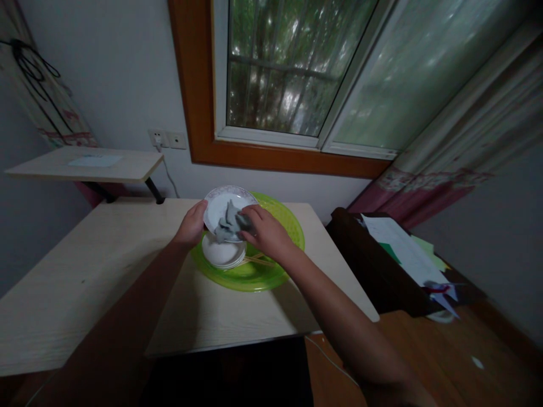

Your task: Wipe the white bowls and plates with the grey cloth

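Observation:
My left hand (pixel 192 225) grips the left rim of a white plate (pixel 218 204) with a patterned border, held tilted above the tray. Bunched in my right hand (pixel 265 229) is a grey cloth (pixel 229 224), pressed against the plate's face. Below the plate sits a short stack of small white dishes (pixel 220 252) on a round green tray (pixel 254 281). Wooden chopsticks (pixel 263 260) lie on the tray to the right of the stack. The plate's lower right part is hidden by the cloth and my right hand.
The tray rests on a pale wooden table (pixel 139 249). A raised shelf (pixel 85 164) stands at the table's back left. Behind are wall sockets (pixel 167 139) with a cable and a window (pixel 297 73). Papers (pixel 403 249) lie on a dark cabinet (pixel 360 265) at right.

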`<state>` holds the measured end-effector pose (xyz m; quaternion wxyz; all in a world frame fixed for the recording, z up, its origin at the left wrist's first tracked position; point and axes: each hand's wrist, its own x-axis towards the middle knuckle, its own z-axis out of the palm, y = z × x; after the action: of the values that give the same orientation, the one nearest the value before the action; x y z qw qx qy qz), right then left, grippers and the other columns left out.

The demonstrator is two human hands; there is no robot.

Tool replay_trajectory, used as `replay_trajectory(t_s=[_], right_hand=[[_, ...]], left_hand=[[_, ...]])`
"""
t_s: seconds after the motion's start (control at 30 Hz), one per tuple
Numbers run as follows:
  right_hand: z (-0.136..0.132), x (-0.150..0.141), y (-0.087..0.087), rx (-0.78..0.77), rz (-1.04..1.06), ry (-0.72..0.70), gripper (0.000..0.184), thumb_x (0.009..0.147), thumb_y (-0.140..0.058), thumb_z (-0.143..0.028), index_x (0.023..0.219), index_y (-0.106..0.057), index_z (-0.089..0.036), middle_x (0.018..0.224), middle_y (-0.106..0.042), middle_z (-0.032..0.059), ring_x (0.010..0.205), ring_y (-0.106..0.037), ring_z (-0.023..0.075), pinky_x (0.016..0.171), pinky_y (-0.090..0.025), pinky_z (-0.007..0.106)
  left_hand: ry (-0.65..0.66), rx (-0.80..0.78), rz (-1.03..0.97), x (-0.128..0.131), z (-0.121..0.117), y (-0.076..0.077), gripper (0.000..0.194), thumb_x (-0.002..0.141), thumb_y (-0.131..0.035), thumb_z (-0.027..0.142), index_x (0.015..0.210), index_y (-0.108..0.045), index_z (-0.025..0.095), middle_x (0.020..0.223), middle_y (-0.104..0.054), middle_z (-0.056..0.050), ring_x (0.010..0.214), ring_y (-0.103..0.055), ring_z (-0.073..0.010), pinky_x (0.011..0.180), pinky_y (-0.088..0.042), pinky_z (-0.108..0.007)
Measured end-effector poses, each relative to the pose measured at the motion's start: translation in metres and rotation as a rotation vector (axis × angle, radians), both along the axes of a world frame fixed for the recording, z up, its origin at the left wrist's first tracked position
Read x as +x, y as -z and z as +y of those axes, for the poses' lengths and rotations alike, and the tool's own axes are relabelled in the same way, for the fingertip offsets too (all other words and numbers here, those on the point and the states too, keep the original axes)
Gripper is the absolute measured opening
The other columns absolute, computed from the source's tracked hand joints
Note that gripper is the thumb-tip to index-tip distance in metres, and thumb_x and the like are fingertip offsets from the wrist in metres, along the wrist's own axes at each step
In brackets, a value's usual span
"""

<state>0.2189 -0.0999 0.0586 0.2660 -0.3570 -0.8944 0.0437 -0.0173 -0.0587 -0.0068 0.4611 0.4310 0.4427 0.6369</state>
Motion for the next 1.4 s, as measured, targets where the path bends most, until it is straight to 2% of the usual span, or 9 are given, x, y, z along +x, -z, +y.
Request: replay_trajectory(t_s=[0.13,0.3,0.43,0.53,0.77,0.93,1.07,1.23,1.4], right_hand=[[-0.002,-0.011,0.004,-0.039,-0.014,-0.247,0.03,0.099,-0.059,-0.023,0.129,-0.061,-0.022,0.13,-0.064,0.0111,0.121,-0.058,0.0215,0.104,-0.048,0.04],[0.009,-0.031,0.017,-0.024,-0.013,-0.306,0.028,0.102,-0.053,-0.021,0.125,-0.068,-0.021,0.132,-0.067,0.0099,0.124,-0.058,0.0203,0.109,-0.045,0.039],[0.025,-0.043,0.021,0.02,-0.058,-0.252,0.031,0.102,-0.051,-0.02,0.126,-0.069,-0.023,0.135,-0.065,0.0079,0.129,-0.055,0.0197,0.111,-0.041,0.036],[0.038,-0.05,0.018,0.064,-0.088,-0.184,0.033,0.102,-0.052,-0.022,0.13,-0.068,-0.025,0.135,-0.064,0.0069,0.128,-0.054,0.02,0.112,-0.039,0.034],[0.054,-0.05,0.005,0.14,-0.154,0.085,0.032,0.102,-0.05,-0.021,0.128,-0.068,-0.02,0.132,-0.066,0.0102,0.12,-0.057,0.0246,0.104,-0.045,0.036],[0.043,-0.024,-0.005,0.155,-0.283,0.234,0.028,0.099,-0.05,-0.014,0.116,-0.072,-0.017,0.112,-0.072,0.0151,0.106,-0.06,0.0276,0.092,-0.048,0.037],[0.024,0.0,-0.008,0.132,-0.363,0.25,0.022,0.096,-0.054,-0.013,0.103,-0.075,-0.016,0.104,-0.073,0.0164,0.105,-0.058,0.029,0.089,-0.047,0.037],[0.002,0.015,-0.007,0.099,-0.361,0.122,0.02,0.094,-0.058,-0.015,0.099,-0.077,-0.016,0.098,-0.074,0.0132,0.099,-0.058,0.0263,0.091,-0.044,0.037],[-0.01,0.012,-0.001,-0.002,-0.241,-0.066,0.024,0.095,-0.06,-0.019,0.114,-0.076,-0.019,0.104,-0.074,0.01,0.097,-0.062,0.0226,0.09,-0.046,0.036]], left_hand=[[0.034,-0.003,-0.045,0.001,-0.002,-0.003,0.045,0.086,-0.061,0.055,0.105,-0.066,0.014,0.086,-0.073,-0.006,0.082,-0.067,-0.0205,0.069,-0.052,-0.03],[0.022,0.029,0.063,-0.001,-0.003,-0.004,0.04,0.088,-0.06,0.055,0.091,-0.067,0.016,0.08,-0.07,-0.005,0.082,-0.063,-0.0208,0.074,-0.051,-0.03],[0.036,0.051,0.115,0.001,-0.005,-0.007,0.04,0.088,-0.06,0.054,0.091,-0.068,0.015,0.085,-0.071,-0.007,0.089,-0.063,-0.0227,0.079,-0.051,-0.032],[0.083,0.064,0.108,0.003,-0.006,-0.007,0.043,0.088,-0.059,0.055,0.098,-0.069,0.015,0.093,-0.073,-0.008,0.092,-0.065,-0.023,0.085,-0.051,-0.033],[0.105,0.024,0.079,0.002,-0.003,-0.002,0.05,0.086,-0.06,0.057,0.109,-0.07,0.014,0.097,-0.075,-0.01,0.092,-0.067,-0.0244,0.084,-0.052,-0.034],[0.088,0.059,0.072,0.002,-0.005,-0.001,0.052,0.088,-0.059,0.059,0.112,-0.071,0.014,0.101,-0.075,-0.01,0.095,-0.067,-0.0242,0.087,-0.052,-0.034],[0.077,0.093,0.036,0.003,-0.006,-0.002,0.051,0.087,-0.06,0.058,0.11,-0.071,0.013,0.103,-0.075,-0.011,0.1,-0.067,-0.0247,0.091,-0.052,-0.034],[0.039,0.066,0.042,0.003,-0.008,-0.005,0.057,0.084,-0.062,0.063,0.106,-0.07,0.011,0.099,-0.075,-0.012,0.103,-0.066,-0.0261,0.092,-0.051,-0.036],[-0.007,0.047,0.05,0.0,-0.007,-0.005,0.057,0.082,-0.063,0.065,0.102,-0.07,0.012,0.093,-0.075,-0.01,0.099,-0.066,-0.0262,0.087,-0.052,-0.035]])
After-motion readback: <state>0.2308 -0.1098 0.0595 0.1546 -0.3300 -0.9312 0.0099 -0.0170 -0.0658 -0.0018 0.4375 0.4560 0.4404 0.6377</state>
